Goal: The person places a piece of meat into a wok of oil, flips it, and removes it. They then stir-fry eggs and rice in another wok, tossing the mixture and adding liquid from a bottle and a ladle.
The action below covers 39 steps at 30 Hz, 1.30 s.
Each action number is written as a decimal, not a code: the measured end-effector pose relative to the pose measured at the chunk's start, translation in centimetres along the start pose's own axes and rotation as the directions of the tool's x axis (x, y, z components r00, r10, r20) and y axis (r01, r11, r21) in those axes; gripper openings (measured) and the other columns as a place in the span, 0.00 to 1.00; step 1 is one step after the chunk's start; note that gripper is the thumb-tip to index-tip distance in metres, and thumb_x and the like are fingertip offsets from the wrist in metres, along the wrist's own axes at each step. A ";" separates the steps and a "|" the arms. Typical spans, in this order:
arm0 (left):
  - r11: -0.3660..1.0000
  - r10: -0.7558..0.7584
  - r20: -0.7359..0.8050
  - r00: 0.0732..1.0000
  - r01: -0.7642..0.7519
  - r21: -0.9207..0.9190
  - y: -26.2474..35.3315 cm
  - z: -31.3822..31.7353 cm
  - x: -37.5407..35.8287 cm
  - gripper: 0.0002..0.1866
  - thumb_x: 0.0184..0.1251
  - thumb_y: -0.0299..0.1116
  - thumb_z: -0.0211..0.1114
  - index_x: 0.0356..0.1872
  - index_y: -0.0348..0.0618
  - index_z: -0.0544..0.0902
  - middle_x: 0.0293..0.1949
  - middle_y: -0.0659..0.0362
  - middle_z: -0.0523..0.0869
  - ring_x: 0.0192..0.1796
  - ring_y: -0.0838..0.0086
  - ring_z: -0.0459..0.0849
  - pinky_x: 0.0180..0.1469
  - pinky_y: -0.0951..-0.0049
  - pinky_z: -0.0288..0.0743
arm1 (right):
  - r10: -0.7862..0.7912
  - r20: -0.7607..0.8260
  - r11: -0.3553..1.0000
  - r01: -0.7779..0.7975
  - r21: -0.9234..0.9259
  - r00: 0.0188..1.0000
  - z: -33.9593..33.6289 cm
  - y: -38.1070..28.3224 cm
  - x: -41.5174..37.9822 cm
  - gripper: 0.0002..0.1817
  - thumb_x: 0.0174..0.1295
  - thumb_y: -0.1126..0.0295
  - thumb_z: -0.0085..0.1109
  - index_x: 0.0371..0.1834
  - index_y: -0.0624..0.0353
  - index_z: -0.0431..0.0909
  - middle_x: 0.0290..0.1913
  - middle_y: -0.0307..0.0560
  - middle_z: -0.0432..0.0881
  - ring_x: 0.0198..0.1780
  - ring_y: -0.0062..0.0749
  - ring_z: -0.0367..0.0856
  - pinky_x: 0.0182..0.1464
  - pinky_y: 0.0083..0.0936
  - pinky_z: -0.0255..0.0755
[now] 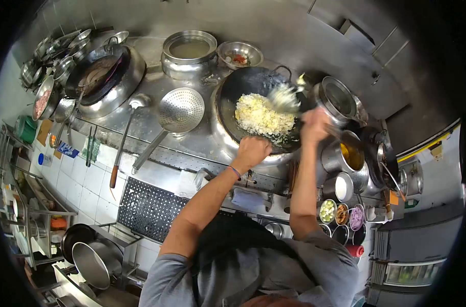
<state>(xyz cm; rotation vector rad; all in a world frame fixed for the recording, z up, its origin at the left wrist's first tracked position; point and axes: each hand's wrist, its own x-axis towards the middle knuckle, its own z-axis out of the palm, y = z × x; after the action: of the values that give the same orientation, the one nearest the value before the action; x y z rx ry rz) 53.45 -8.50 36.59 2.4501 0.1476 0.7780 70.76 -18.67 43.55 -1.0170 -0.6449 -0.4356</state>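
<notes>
A black wok (248, 79) sits on the stove in front of me, holding fried rice (261, 116) with yellow bits like egg. My left hand (254, 151) is closed at the wok's near rim; its fingers hide the exact grip. Farther right, my right hand (316, 126) is wrapped round the handle of a long-handled ladle (285, 99). The ladle's head is smeared by motion over the wok's right side, with rice on it and some grains in the air. A loop handle (281, 68) stands on the wok's far rim.
Left of the wok lie a perforated skimmer (181, 109) and a wooden-handled ladle (121, 148). Another wok (97, 77) stands farther left. Behind are a metal pot (190, 64) and a bowl (240, 53). At right stand an oil pot (348, 156) and chopped onion (356, 218).
</notes>
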 end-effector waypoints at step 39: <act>1.000 -0.007 0.053 0.999 0.009 -0.027 -0.6 0.6 -0.1 0.10 0.62 0.35 0.62 0.26 0.44 0.88 0.27 0.50 0.87 0.30 0.53 0.87 0.40 0.54 0.81 | 0.214 0.600 0.958 -0.046 -0.283 0.771 10.6 6.3 -0.8 0.25 0.75 0.63 0.55 0.17 0.57 0.64 0.16 0.30 0.63 0.19 0.19 0.61 0.23 0.25 0.56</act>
<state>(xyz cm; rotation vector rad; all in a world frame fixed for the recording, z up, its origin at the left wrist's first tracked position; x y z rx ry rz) 53.79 -8.29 35.78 2.4408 0.1263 0.7069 70.96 -6.30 42.91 -1.4654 -1.1289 -0.0335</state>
